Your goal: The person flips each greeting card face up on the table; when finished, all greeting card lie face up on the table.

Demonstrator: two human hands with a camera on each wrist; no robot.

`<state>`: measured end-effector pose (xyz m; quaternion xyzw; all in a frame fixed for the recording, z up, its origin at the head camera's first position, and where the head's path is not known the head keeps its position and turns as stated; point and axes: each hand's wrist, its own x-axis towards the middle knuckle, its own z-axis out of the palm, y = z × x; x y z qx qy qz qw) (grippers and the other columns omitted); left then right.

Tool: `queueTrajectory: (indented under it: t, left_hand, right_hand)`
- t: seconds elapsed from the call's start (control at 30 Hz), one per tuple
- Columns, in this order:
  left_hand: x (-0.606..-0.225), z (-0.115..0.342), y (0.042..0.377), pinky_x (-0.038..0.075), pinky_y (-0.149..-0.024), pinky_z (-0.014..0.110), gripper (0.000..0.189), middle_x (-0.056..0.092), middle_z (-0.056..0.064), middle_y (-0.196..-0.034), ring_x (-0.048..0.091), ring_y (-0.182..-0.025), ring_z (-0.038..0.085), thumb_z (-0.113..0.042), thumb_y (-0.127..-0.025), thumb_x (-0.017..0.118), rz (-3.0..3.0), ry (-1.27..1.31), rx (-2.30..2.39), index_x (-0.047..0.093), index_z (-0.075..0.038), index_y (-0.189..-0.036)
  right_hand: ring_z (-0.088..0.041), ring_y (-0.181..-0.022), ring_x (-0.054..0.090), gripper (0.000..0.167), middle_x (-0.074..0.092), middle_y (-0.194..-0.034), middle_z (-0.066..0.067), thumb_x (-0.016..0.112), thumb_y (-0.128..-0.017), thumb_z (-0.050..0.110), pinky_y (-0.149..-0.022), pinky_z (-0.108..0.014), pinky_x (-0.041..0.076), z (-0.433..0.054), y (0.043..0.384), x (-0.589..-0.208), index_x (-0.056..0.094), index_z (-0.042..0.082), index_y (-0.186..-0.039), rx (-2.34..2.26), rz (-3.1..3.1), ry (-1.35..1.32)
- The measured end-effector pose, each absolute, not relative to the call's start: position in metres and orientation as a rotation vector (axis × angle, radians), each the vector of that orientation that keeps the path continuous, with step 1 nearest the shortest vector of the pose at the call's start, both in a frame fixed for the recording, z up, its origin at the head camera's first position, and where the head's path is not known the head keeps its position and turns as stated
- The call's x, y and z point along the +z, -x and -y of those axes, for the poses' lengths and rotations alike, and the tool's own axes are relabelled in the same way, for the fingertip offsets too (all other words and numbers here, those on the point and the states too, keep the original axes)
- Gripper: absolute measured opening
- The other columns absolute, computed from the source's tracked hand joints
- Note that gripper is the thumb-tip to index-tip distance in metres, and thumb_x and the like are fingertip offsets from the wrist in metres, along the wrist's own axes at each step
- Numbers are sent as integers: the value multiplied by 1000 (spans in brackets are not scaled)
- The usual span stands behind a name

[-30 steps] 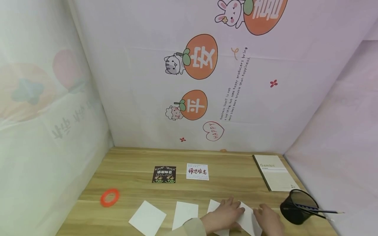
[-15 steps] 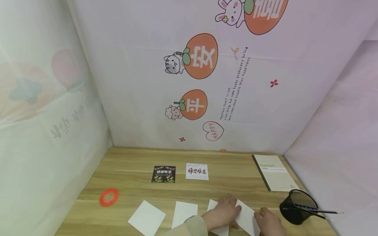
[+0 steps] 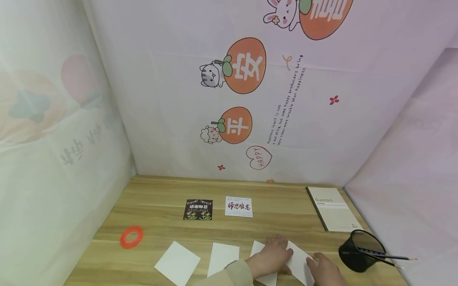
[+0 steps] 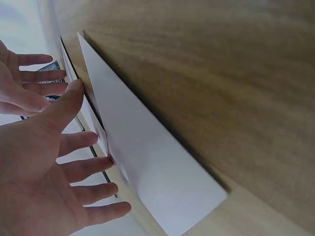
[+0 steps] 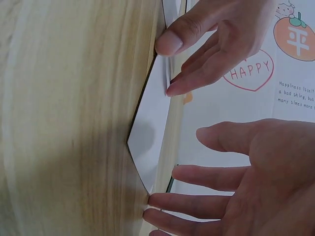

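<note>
A white square card point(image 3: 299, 263) lies on the table between the two hands in the head view. My left hand point(image 3: 270, 258) is at its left edge, fingers extended, and its sleeve crosses in front of another white card point(image 3: 267, 279). In the right wrist view, the left thumb point(image 5: 170, 43) and a fingertip are right at the edges of the card point(image 5: 150, 132). My right hand point(image 3: 325, 271) is at the card's right side; its fingers point(image 5: 189, 206) are spread and fairly straight, fingertips at the card's corner. The left wrist view shows the left fingers straight beside a card point(image 4: 147, 147).
Two more white cards point(image 3: 177, 263) point(image 3: 222, 259) lie to the left, with a red tape roll point(image 3: 131, 237) beyond. Behind are a black printed card point(image 3: 198, 209) and a white printed card point(image 3: 238, 207). A notebook point(image 3: 334, 210) and black mesh pen holder point(image 3: 358, 254) stand right.
Both hands stay at the same card, which has shifted very slightly left with them. The head view has tilted a little.
</note>
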<state>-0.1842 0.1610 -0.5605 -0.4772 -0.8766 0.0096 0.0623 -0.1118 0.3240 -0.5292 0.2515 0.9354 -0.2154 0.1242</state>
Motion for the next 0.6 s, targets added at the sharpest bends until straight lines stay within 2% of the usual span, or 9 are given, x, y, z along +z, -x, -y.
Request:
queueTrajectory:
  t: [0.37,0.6]
  left_hand:
    - [-562,-162,184,49,-88,37,51,60,-3,-114,52,-116,21,-63,-73,67,2626,1457,10,67,-27,-110]
    - [-560,-163,184,48,-92,39,53,58,0,-127,50,-122,25,-63,-74,66,2649,1452,-4,66,-27,-113]
  right_hand:
    - [-47,-95,60,56,57,-109,-33,55,-95,35,-78,-59,50,-321,111,-531,47,-11,-125,-610,-2728,-799]
    - [-48,-101,58,51,55,-114,-34,56,-94,31,-82,-58,49,-315,112,-532,48,-9,-125,-546,-2723,-934]
